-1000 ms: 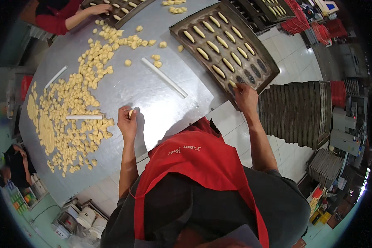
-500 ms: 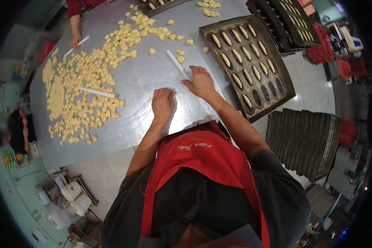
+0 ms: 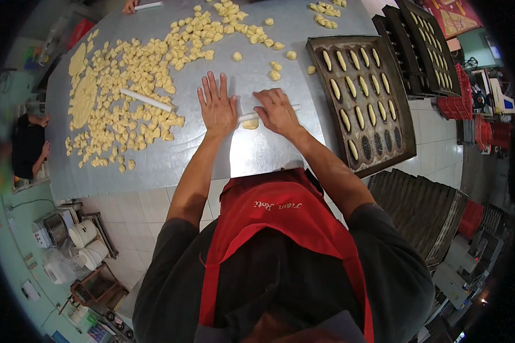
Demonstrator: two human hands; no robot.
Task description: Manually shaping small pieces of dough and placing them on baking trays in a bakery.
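Observation:
On the metal table, a thin white rolling pin (image 3: 249, 117) lies crosswise over a small flattened piece of yellow dough (image 3: 250, 124). My right hand (image 3: 277, 113) is over the pin's right part, its fingers bent around it. Beside the pin's left end rests my left hand (image 3: 217, 111), flat with fingers spread and pointing away from me. Whether its palm touches the pin I cannot tell. Several dough balls (image 3: 275, 71) sit just beyond my right hand.
Many dough pieces (image 3: 137, 86) cover the table's left side, with another white rolling pin (image 3: 147, 100) among them. At right, a dark moulded tray (image 3: 365, 137) holds rows of dough strips. More trays (image 3: 429, 51) stand behind it. Another person's hand (image 3: 130, 6) shows at the far edge.
The rolling pin has turned from slanting away to lying crosswise, over a dough piece. My left hand has gone from curled to spread flat. The whole view has shifted.

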